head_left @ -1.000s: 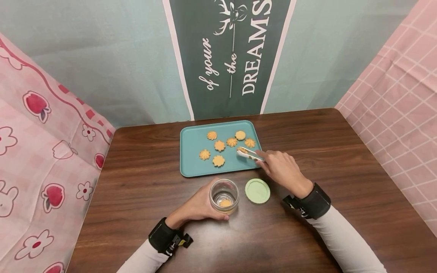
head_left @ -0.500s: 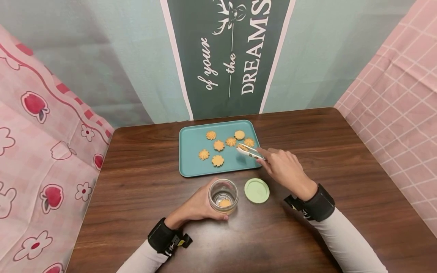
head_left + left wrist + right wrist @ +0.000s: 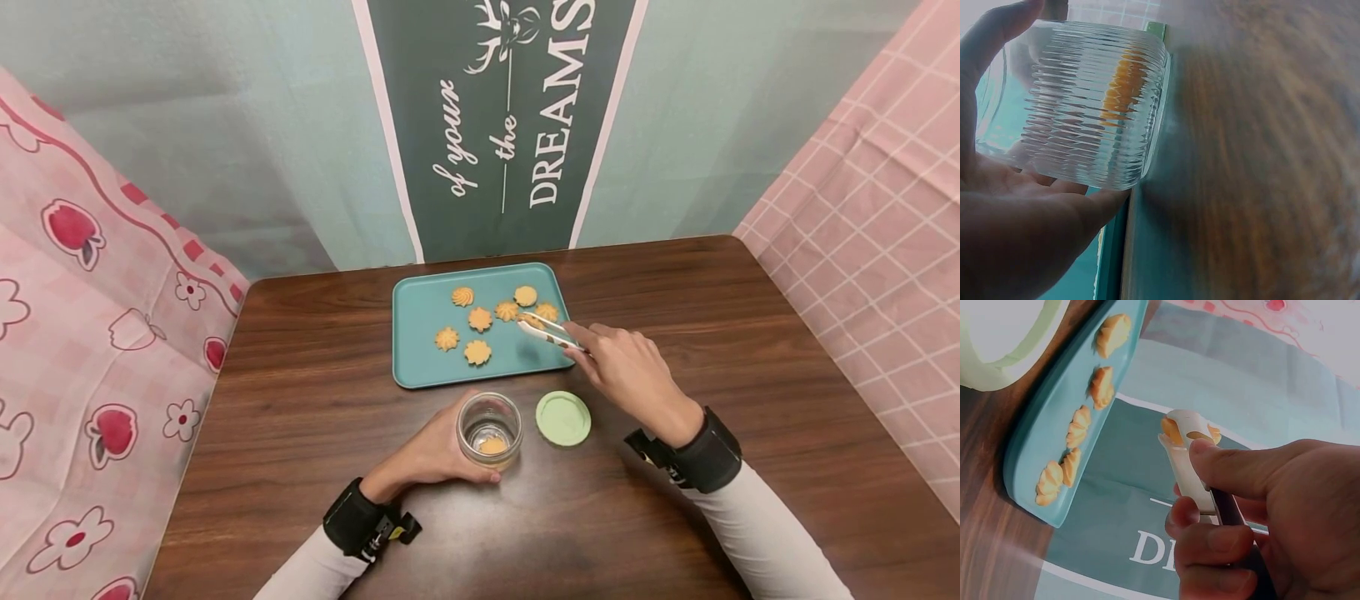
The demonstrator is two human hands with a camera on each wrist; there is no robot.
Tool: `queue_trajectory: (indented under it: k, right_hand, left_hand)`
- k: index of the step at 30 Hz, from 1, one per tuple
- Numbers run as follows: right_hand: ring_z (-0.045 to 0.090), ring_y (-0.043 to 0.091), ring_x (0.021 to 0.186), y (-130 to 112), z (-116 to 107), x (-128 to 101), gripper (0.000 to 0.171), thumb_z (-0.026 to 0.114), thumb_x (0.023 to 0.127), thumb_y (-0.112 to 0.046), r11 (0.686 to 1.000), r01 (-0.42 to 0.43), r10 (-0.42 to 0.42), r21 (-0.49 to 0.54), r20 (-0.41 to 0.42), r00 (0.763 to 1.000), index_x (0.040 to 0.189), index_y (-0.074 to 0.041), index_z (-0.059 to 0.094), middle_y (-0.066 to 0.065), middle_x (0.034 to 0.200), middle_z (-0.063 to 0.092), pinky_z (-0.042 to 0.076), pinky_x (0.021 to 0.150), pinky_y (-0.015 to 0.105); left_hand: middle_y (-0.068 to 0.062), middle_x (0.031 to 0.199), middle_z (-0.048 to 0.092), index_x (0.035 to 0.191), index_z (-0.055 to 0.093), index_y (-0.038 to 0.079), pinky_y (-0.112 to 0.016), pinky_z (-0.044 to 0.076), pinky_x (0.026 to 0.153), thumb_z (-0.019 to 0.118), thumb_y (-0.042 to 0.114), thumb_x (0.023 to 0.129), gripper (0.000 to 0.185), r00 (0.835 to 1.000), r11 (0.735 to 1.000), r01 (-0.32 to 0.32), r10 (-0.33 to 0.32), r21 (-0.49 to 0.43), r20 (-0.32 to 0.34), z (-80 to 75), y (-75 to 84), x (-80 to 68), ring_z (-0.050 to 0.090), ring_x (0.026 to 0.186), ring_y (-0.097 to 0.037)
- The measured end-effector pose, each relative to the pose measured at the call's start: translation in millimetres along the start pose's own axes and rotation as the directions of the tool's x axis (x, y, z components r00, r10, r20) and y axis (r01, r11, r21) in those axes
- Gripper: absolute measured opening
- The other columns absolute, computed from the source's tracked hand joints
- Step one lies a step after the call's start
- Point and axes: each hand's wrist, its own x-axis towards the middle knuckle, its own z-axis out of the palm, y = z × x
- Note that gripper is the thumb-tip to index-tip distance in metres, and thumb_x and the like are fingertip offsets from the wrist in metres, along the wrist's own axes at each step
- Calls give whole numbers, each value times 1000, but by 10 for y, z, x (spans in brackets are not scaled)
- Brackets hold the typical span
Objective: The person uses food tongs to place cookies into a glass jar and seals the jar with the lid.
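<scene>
My left hand [image 3: 437, 448] grips a clear ribbed glass jar [image 3: 1079, 100] that stands on the table, fingers on one side and thumb on the other. One cookie [image 3: 493, 446] lies at the bottom of the jar. In my right hand [image 3: 626, 371] is a pair of tongs [image 3: 1188, 469] with white tips and a dark handle, squeezed between thumb and fingers. The tips pinch a cookie [image 3: 1172, 430], held above the right part of the blue-green tray [image 3: 412, 367]. Several flower-shaped cookies [image 3: 477, 352] lie spread on that tray.
A light green round lid [image 3: 563, 418] lies on the wooden table [image 3: 300, 375] between the jar and my right forearm. Fabric hangs behind the table, with a pink printed curtain [image 3: 112, 429] at left and a pink checked one [image 3: 885, 192] at right.
My right hand has lifted slightly, and the tongs have risen off the tray with the cookie in their tips. The left hand and jar have stayed in place.
</scene>
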Motion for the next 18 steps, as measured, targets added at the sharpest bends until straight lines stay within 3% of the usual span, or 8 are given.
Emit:
queue_trajectory:
  k: [18]
  right_hand:
    - [40, 12, 51, -132, -117, -35, 37, 77, 99, -21, 1000, 25, -25, -12, -19, 1000, 133, -9, 70, 0, 73, 55, 29, 45, 27]
  left_hand:
    - [-7, 135, 66, 142, 51, 19, -45, 47, 115, 100, 8, 68, 89, 1000, 1000, 1, -1, -13, 6, -7, -4, -9, 63, 127, -30]
